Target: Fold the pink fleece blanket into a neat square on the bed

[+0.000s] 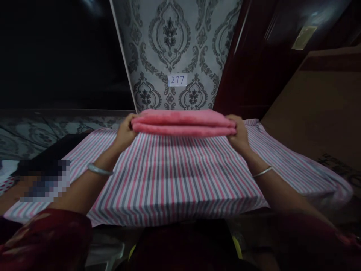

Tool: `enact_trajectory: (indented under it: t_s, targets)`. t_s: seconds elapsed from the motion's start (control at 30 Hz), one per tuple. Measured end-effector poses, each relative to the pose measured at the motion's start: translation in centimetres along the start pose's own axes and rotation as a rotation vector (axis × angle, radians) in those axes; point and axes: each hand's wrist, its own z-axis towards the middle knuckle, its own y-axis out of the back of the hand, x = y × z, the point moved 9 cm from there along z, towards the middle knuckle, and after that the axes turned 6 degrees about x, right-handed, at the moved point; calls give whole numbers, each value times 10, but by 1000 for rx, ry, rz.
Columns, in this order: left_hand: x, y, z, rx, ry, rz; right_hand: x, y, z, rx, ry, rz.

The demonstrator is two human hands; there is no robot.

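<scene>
Both hands' grip point(126, 132) point(239, 134) on folded pink towel point(183, 123), striped cloth point(175, 177) beneath.

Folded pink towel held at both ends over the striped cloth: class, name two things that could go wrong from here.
1. The folded pink towel is gripped only at its ends by the left hand and right hand; its middle layers might sag or unfold.
2. The striped pink, grey and white cloth lies loose, so it may wrinkle or shift.

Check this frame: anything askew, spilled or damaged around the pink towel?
Nothing stands out. The folded pink towel lies square at the far edge of the striped cloth, held at its ends by the left hand and right hand. The cloth's right side drapes loosely.
</scene>
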Motion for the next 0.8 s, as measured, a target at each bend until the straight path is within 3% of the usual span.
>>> enact_trajectory:
  t_s: [0.13, 0.2, 0.43, 0.53, 0.63, 0.7, 0.8]
  targets:
    - [61, -43, -80, 169, 101, 6, -12, -48, -96, 201, -15, 1]
    - [78, -56, -110, 204, 155, 38, -15, -60, -129, 260, -51, 18]
    - [81, -60, -145, 243, 82, 129, -11, -54, -167, 382, -78, -28]
    - [81, -48, -143, 288, 43, 228, -11, -42, -173, 412, -57, -58]
    - [69, -41, -115, 265, 16, 409, -10, -34, -151, 318, -97, -117]
    - [49, -60, -86, 299, -11, 519, -1, -49, -121, 326, -148, -156]
    - [19, -124, -51, 461, -27, 652, 26, -107, -78, 532, -186, -210]
